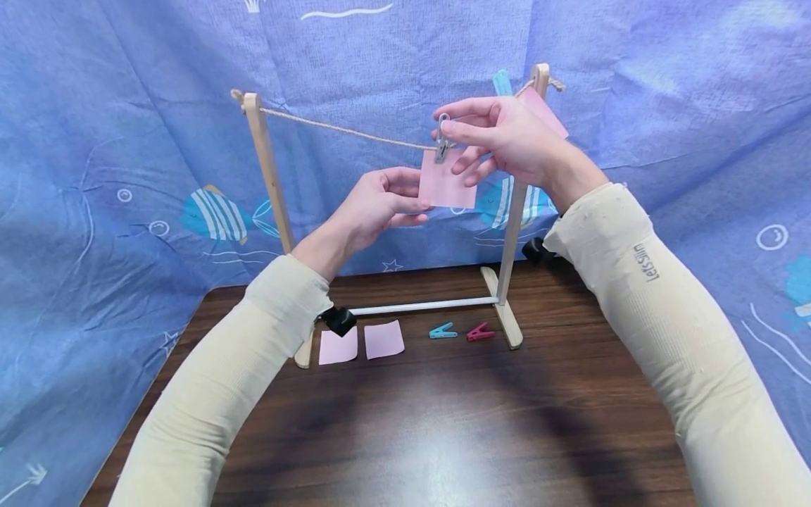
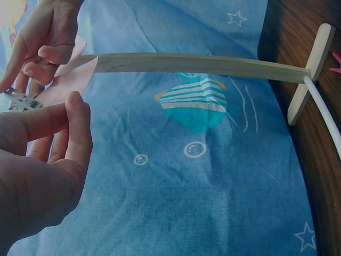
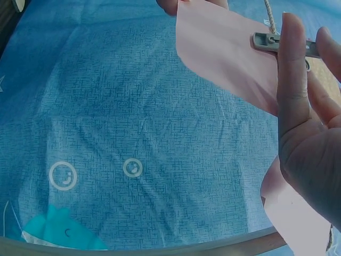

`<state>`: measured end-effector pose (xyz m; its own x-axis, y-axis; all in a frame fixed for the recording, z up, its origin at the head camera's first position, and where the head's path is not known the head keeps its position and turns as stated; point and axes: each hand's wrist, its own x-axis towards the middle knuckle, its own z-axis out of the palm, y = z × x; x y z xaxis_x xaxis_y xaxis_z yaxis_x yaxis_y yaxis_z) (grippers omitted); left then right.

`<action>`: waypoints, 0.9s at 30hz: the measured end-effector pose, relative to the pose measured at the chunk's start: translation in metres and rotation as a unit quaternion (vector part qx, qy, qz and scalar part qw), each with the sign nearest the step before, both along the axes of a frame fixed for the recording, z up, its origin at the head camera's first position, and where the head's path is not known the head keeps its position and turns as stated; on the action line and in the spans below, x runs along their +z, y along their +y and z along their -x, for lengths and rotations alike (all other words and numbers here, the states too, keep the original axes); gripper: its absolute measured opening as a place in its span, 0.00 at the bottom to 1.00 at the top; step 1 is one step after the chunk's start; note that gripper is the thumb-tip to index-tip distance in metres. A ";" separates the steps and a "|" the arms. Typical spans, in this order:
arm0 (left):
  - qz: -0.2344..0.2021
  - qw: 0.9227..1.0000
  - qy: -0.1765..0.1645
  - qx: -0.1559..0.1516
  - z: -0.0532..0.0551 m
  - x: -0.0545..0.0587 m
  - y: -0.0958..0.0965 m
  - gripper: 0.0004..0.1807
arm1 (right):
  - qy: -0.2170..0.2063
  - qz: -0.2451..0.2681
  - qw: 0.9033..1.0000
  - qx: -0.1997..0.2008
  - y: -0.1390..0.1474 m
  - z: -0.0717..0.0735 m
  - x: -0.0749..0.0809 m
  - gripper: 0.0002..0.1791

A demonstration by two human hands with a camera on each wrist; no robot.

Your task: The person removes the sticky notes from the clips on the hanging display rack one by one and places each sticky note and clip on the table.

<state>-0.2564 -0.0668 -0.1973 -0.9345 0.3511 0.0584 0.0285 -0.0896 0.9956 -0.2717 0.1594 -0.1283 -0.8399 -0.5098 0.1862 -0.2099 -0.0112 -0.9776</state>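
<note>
In the head view, a square pink paper note [image 1: 448, 184] hangs at the middle of a string [image 1: 342, 129]. A grey clothespin [image 1: 441, 144] sits over the string and the note's top edge. My right hand [image 1: 510, 137] pinches the upper end of this clothespin between thumb and finger, the other fingers spread in front of the note. At the note's lower left side, my left hand [image 1: 380, 204] pinches the paper. The right wrist view shows the clothespin [image 3: 265, 41] lying across the edge of the note [image 3: 229, 50].
Wooden posts [image 1: 269, 169] hold the string, joined low by a white rod [image 1: 424, 306]. Near the right post, a blue clothespin [image 1: 503, 82] and another pink note [image 1: 546, 113] hang. On the table [image 1: 405, 436] lie two pink notes [image 1: 384, 339], a blue clothespin [image 1: 443, 331] and a red one [image 1: 480, 332].
</note>
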 end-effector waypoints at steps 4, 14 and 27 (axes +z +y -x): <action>0.004 1.000 0.004 -0.001 -0.001 0.001 -0.001 0.23 | 0.014 -0.021 1.000 -0.004 0.003 0.000 0.001 0.25; -0.005 1.000 0.006 0.012 -0.001 0.002 -0.004 0.23 | 0.098 -0.106 0.988 -0.056 0.011 -0.005 0.006 0.26; 0.018 1.000 0.018 0.009 -0.002 0.000 -0.006 0.22 | 0.105 -0.118 0.986 -0.060 0.014 -0.003 0.002 0.28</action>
